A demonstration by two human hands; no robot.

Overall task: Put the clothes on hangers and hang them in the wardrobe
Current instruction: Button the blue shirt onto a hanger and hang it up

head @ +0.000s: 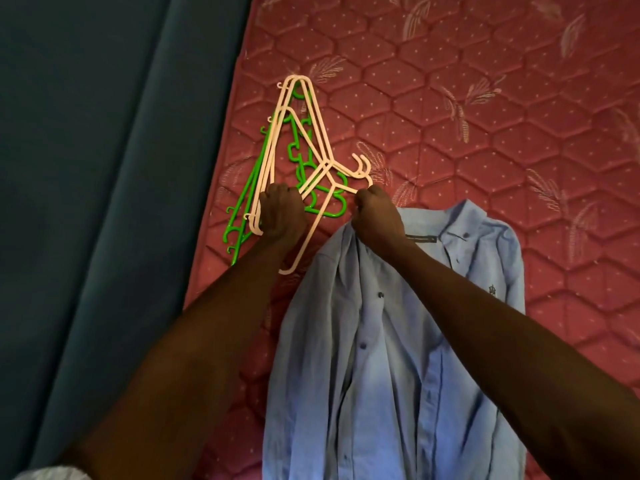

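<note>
A pile of pale pink hangers (313, 119) and green hangers (249, 192) lies on the red quilted mattress (485, 116) near its left edge. My left hand (282, 211) is closed around the lower bars of the pile. My right hand (375, 216) is closed on the hook end of one pink hanger (304, 244), whose arm runs down to the left between my hands. A light blue buttoned shirt (391, 358) lies flat on the mattress, collar toward the hangers, partly under my right forearm.
A dark blue curtain or fabric panel (86, 185) runs along the mattress's left side. Bare mattress stretches to the right of the shirt and beyond the hangers.
</note>
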